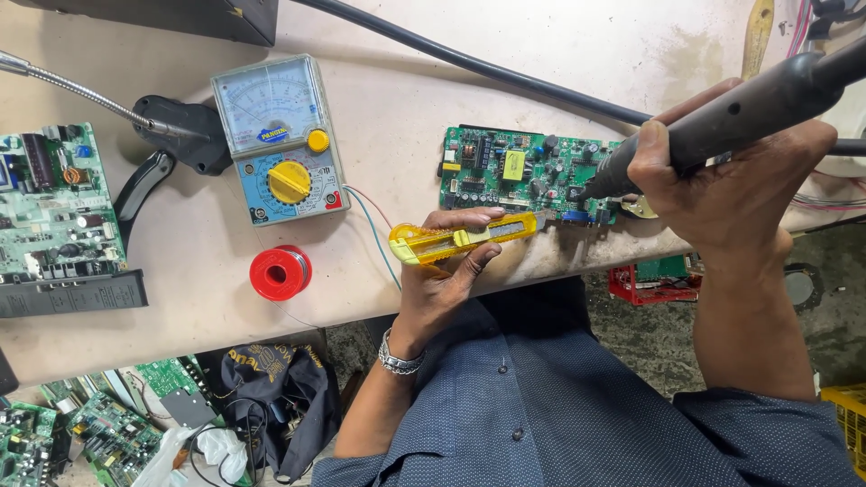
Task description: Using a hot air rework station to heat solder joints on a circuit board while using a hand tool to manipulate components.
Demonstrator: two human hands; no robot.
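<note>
Pale, stained tabletop (433, 108) carries my green circuit board (528, 173) near its front edge, beside an analog multimeter (280, 140) and a red solder spool (280, 272). My right hand (731, 176) grips the dark soldering iron (722, 117), tip touching the board; my left hand (446, 261) clasps a yellow utility knife (462, 238). I judge the board work midway, nothing visibly finished.

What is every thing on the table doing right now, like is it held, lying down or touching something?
Yellow utility knife: held in left hand, lying sideways.
Soldering iron: held in right hand, tip on the green circuit board.
Green circuit board: flat at the table edge.
Meter: lying face up.
Red solder spool: resting on the table, untouched.
</note>
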